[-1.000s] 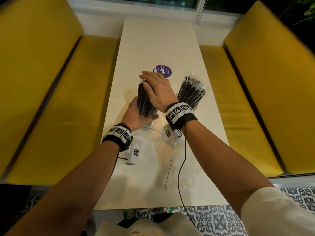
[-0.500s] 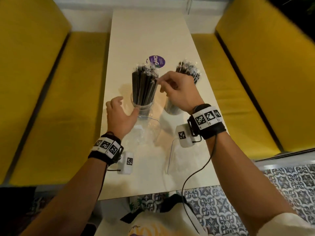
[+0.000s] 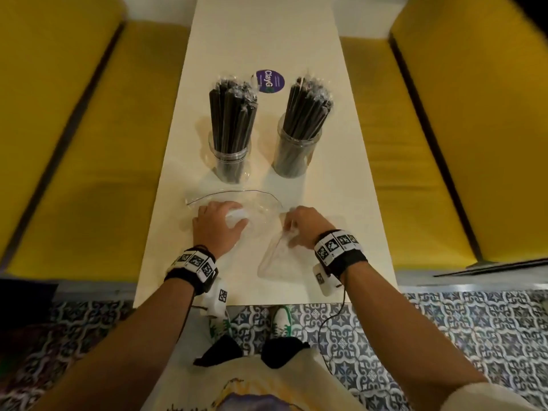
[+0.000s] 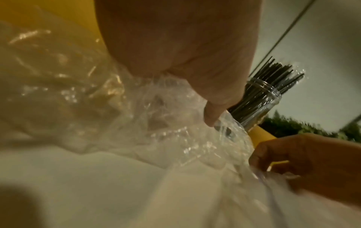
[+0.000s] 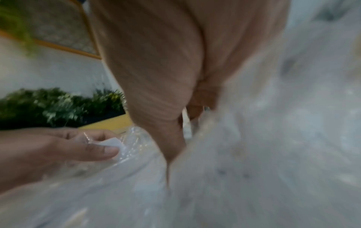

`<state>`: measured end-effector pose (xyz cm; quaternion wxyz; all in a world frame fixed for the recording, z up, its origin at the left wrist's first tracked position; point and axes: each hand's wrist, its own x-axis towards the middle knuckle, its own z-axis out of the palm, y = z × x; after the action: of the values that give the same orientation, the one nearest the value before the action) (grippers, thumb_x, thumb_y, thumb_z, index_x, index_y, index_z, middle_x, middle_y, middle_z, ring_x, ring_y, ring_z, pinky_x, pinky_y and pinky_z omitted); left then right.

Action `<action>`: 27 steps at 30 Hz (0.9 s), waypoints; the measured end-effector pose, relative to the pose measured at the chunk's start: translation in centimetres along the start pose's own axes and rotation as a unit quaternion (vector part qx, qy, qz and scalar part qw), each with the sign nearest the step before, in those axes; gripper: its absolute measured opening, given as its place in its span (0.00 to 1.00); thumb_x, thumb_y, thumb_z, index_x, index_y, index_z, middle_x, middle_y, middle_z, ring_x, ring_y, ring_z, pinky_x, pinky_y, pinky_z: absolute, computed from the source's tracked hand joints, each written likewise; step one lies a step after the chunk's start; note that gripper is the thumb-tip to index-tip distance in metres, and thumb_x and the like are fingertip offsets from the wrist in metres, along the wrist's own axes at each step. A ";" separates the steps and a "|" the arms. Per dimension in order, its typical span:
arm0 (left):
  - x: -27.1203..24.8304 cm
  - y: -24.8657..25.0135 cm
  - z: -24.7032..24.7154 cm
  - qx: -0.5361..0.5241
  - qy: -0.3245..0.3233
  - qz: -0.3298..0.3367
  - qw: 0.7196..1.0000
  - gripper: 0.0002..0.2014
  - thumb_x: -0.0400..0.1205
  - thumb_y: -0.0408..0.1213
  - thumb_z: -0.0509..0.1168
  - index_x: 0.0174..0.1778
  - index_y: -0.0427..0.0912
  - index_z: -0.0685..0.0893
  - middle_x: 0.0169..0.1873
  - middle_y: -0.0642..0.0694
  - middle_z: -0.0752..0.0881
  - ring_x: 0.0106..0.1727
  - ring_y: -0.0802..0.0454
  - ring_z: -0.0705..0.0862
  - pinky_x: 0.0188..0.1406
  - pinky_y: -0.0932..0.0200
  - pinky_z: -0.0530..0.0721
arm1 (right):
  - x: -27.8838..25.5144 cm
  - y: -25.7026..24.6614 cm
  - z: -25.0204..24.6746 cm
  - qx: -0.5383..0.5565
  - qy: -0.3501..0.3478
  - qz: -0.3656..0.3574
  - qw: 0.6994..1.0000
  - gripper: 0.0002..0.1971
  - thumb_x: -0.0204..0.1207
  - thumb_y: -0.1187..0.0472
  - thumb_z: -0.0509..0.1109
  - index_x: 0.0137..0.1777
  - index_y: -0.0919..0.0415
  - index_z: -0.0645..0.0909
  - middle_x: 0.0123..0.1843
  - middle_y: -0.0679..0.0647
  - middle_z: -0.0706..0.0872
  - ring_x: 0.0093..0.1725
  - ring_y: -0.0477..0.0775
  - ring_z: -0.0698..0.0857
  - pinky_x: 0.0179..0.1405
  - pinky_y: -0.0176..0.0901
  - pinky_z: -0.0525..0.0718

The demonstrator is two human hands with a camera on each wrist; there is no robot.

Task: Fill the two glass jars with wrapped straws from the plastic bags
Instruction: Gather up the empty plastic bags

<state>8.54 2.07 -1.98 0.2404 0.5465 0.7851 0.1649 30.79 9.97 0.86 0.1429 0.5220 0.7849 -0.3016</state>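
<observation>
Head view: worktop carries two jars far from the person, both packed with straws standing upright, long axes vertical, tips fanning slightly. Two emptied bags lie near. Left hand has its fingers clamped on one bag; right hand pinches the other. Risk, as a judgement: dragging crinkly film could snag and tip a top-heavy jar.

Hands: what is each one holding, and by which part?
Left hand grips the left bag mid-sheet; right hand pinches the right bag at its top corner.
</observation>
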 end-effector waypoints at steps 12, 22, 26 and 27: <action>0.0 2.7 0.1 -0.397 -0.103 -0.070 0.909 0.33 0.71 0.45 0.80 0.75 0.52 0.85 0.66 0.48 0.92 0.68 0.44 0.90 0.74 0.38 0.85 | 0.7 -2.5 -0.8 0.629 0.091 0.039 0.771 0.26 0.70 0.73 0.73 0.67 0.59 0.72 0.50 0.64 0.84 0.48 0.63 0.87 0.50 0.57 0.88; -0.3 3.9 -6.2 -0.435 -0.103 -0.086 0.891 0.17 0.89 0.24 0.56 0.47 0.44 0.88 0.31 0.53 0.91 0.39 0.47 0.87 0.32 0.63 0.85 | -0.6 -4.8 -2.2 0.252 0.052 -0.193 0.947 0.51 0.69 0.40 0.87 0.88 0.37 0.62 0.84 0.51 0.75 0.77 0.59 0.80 0.78 0.55 0.81; -0.4 3.3 -6.7 -0.509 -0.079 -0.113 0.850 0.13 0.88 0.24 0.61 0.65 0.38 0.85 0.49 0.47 0.90 0.55 0.41 0.90 0.48 0.55 0.89 | -0.9 -6.4 -1.8 0.261 0.217 -0.211 0.916 0.25 0.77 0.65 0.78 0.74 0.55 0.81 0.64 0.57 0.88 0.60 0.58 0.86 0.62 0.52 0.85; -0.2 2.6 -6.3 -0.522 -0.089 -0.118 0.840 0.18 0.87 0.28 0.65 0.74 0.37 0.81 0.56 0.45 0.89 0.64 0.38 0.88 0.58 0.50 0.89 | -0.9 -6.5 -2.1 0.290 0.252 -0.193 0.903 0.22 0.78 0.69 0.74 0.72 0.58 0.82 0.64 0.58 0.88 0.59 0.57 0.86 0.61 0.50 0.84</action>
<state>7.10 2.85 4.67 0.5766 0.2560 0.6163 0.4712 25.45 8.79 5.07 -0.2780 0.4370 0.7581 -0.3963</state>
